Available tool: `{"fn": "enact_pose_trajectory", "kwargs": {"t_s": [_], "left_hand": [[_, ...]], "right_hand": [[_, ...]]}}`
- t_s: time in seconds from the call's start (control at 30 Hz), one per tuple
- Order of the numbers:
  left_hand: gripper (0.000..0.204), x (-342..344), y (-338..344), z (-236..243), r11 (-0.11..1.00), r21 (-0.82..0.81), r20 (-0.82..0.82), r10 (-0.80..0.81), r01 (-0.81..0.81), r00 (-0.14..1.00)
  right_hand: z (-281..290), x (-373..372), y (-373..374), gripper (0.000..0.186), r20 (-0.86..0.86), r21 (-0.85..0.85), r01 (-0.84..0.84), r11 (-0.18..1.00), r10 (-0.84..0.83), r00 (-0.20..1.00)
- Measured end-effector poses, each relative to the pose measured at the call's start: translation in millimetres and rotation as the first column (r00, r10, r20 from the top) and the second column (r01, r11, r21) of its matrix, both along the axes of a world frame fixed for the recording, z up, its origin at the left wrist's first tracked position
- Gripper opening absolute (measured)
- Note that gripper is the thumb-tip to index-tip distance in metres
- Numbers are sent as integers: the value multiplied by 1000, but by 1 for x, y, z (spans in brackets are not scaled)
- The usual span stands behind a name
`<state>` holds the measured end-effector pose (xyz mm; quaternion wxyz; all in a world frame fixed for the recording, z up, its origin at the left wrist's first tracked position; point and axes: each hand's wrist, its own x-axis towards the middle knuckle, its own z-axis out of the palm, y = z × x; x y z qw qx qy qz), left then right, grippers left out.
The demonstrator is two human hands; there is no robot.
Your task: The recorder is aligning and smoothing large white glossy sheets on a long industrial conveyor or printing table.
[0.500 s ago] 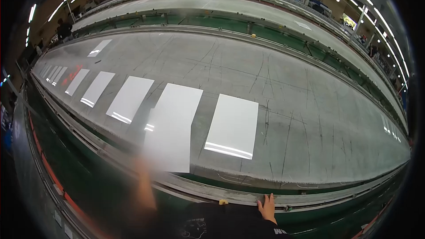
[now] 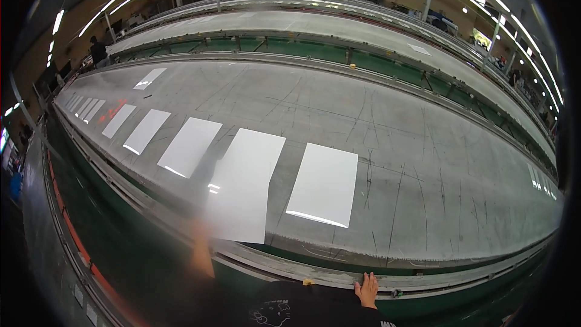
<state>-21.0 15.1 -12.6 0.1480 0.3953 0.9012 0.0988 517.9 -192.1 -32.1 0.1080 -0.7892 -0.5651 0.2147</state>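
Observation:
My left hand, partly blurred, is closed at the lower left edge of a white sheet. This sheet reaches over the table's near edge and overlaps another white sheet behind it. Its fingers are smeared, so the exact grip is unclear. My right hand rests on the metal rail along the near side, fingers spread and holding nothing. Just right of the overlapping pair, a single white sheet lies flat on the long grey table.
Several more white sheets run in a row toward the far left, one being a sheet near the pair. A small yellow piece sits on the near rail. Beyond a green gap lies another long table. A person stands far left.
The view has tilted upward, so the table sits lower in the picture. My left hand stays at the sheet's edge, and my right hand remains on the rail.

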Motion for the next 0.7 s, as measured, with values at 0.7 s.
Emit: {"fn": "enact_pose_trajectory", "kwargs": {"t_s": [0.7], "left_hand": [[69, -11, -13, 2, 992, -6, 179, 126, -126, 976]], "right_hand": [[-2, 6, 17, 62, 146, -76, -236, 969, 245, 959]]}}
